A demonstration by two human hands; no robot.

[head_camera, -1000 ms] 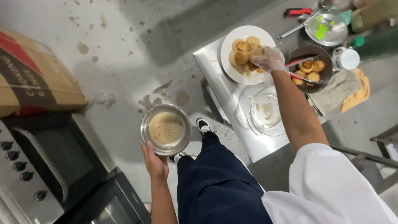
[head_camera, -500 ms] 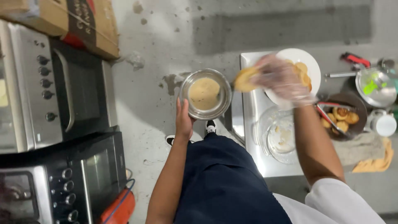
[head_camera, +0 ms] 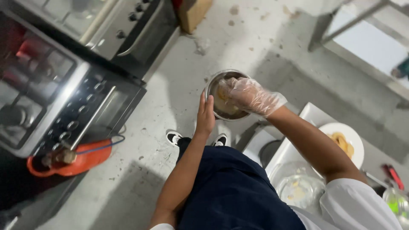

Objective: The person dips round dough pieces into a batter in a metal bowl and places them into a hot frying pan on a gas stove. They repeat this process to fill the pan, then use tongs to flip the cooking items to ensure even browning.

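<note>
Kitchen, steel ovens (head_camera: 81, 85), metal worktable (head_camera: 294, 149), plate of fried food (head_camera: 346, 142), concrete floor (head_camera: 170, 110)

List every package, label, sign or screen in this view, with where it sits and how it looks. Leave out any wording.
Cardboard box: top edge of the view, on the floor beside the stove; brown, blocky, with a red patch at its left corner.
No signs or lit screens can be made out.
The countertop oven at left has a dark glass door and a row of knobs; any labels there are too small to tell.
</note>
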